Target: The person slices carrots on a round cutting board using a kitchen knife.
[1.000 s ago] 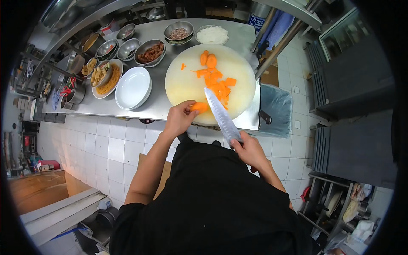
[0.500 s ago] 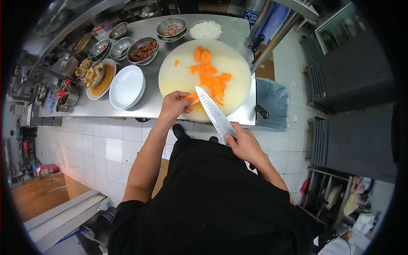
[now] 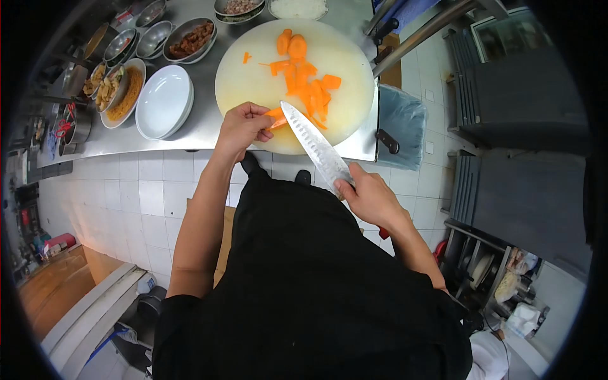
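Observation:
My left hand (image 3: 246, 131) pinches an orange carrot piece (image 3: 276, 118) over the near left part of the round cutting board (image 3: 244, 82). A large knife (image 3: 315, 144) is gripped by its handle in my right hand (image 3: 370, 195), its blade pointing up and left with the tip beside the carrot piece. Flat orange carrot slices (image 3: 306, 90) lie in a loose pile at the board's middle. Two thicker carrot chunks (image 3: 297, 47) sit behind them, and a small scrap lies to the left.
White plates (image 3: 164, 102) are stacked left of the board. Beyond are a bowl of reddish-brown meat (image 3: 192, 40), other metal bowls and a dish of white food (image 3: 298, 7). A lined bin (image 3: 403, 126) stands right of the counter, near another knife handle (image 3: 387, 141).
The carrot piece in my left hand has been lifted and tilted, and the knife tip has come close to it. The view has shifted, so the board appears higher and further left.

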A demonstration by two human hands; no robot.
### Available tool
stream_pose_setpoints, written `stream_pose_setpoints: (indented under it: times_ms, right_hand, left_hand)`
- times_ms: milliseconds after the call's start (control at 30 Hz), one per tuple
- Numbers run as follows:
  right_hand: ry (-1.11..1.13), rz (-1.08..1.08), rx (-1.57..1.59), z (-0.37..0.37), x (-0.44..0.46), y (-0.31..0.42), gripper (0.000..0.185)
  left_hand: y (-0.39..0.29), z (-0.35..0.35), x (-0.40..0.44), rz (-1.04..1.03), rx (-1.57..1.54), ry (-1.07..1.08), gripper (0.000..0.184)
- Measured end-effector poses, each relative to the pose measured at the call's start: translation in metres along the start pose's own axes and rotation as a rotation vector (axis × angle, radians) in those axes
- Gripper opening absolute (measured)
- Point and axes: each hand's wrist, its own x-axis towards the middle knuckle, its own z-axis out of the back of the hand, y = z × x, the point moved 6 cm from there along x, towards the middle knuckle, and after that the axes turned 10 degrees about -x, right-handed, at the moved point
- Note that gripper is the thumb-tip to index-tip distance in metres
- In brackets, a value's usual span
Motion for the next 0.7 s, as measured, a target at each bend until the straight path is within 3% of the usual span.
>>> stream_pose_setpoints:
  times_ms: [700]
  right_hand:
    - [0.012, -0.016, 0.018, -0.011, 0.028, 0.020, 0.043]
  left_hand:
    - [-0.001, -0.001, -0.006, -0.050, -0.014, 0.017, 0.025]
